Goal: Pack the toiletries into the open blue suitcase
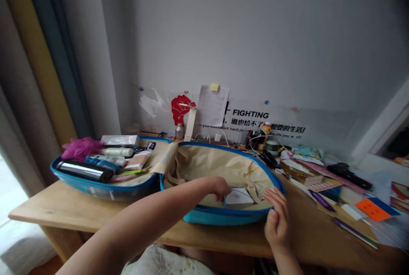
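Note:
An open blue suitcase (220,218) with beige lining lies on the wooden table, its two halves side by side. My left hand (220,187) reaches down into the right half. Its fingers are curled at the left end of a white box (238,197), and their tips are partly hidden. The box rests low in this half, close to the near wall. At the right rim is my right hand (277,215), fingers stretched out over the edge, holding nothing. A beige strap (251,185) hangs inside just right of the box.
The suitcase's left half holds a pink mesh bath puff (81,149), a dark shiny cylinder (84,170), a white box (119,140) and several tubes. Papers, pens and an orange card (373,209) crowd the table's right side. Bottles and cables stand along the wall.

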`<move>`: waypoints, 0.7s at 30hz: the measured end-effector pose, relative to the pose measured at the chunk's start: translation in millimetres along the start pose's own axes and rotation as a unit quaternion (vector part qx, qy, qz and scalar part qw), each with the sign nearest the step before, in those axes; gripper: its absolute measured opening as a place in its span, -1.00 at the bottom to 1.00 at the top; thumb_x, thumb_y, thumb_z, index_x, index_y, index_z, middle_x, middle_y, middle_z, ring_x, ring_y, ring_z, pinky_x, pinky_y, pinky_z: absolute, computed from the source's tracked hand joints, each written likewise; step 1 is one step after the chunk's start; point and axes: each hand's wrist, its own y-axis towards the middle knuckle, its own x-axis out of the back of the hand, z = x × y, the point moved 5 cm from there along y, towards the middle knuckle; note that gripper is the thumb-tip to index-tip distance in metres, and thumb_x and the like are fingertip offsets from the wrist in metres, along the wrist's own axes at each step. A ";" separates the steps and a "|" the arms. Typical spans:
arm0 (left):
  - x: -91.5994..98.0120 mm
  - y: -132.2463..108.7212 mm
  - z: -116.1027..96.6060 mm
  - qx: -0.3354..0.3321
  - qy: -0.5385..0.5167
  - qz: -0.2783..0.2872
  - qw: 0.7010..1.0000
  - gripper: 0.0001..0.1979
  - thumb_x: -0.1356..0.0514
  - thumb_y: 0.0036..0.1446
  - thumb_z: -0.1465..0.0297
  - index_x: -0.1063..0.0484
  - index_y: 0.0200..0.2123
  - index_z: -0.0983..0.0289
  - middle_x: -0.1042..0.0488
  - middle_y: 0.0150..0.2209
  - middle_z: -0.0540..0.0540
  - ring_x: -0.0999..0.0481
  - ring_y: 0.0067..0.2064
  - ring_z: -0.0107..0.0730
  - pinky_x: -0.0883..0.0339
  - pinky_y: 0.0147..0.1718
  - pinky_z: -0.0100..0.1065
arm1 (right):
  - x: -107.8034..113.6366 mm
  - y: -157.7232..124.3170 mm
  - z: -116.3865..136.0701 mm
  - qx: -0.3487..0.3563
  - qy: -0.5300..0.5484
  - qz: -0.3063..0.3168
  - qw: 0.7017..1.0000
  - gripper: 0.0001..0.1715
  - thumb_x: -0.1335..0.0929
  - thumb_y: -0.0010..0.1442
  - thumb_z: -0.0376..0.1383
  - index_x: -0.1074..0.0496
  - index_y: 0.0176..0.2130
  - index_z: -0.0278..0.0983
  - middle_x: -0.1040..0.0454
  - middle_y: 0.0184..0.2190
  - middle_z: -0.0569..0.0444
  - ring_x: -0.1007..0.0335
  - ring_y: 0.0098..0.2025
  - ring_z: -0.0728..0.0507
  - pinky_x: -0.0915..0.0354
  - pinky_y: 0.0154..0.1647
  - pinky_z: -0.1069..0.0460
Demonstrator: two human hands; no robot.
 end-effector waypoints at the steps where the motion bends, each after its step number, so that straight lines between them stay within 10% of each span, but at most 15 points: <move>1: -1.1 -1.2 0.3 0.022 -0.003 0.017 1.000 -0.67 -0.12 0.33 0.19 -0.52 -0.22 0.34 -0.56 -0.37 0.10 -0.57 -0.35 -0.32 -0.49 -0.27 -0.21 | 0.0 -0.3 -0.4 -0.003 0.001 0.001 1.000 -0.56 -0.10 0.42 -0.19 -0.44 0.00 -0.26 -0.49 -0.03 -0.17 -0.32 0.22 -0.32 -0.29 0.14 -0.32; 15: 2.0 -9.9 -6.9 0.052 -0.053 0.046 0.996 -0.65 -0.19 0.32 0.22 -0.41 0.06 0.31 -0.50 -0.03 0.15 -0.54 -0.10 -0.28 -0.50 -0.11 -0.13 | -0.5 1.8 1.0 0.009 -0.008 0.003 1.000 -0.56 -0.09 0.42 -0.20 -0.43 -0.01 -0.28 -0.49 -0.05 -0.17 -0.32 0.21 -0.31 -0.29 0.12 -0.30; 21: 31.3 -22.9 -14.7 0.017 -0.084 -0.043 0.995 -0.64 0.00 0.41 0.25 -0.42 0.10 0.27 -0.56 0.00 0.15 -0.58 -0.09 -0.34 -0.41 -0.12 -0.30 | -1.0 0.2 -3.6 0.017 -0.007 -0.001 1.000 -0.58 -0.10 0.42 -0.19 -0.43 -0.05 -0.28 -0.49 -0.08 -0.18 -0.34 0.18 -0.32 -0.28 0.11 -0.31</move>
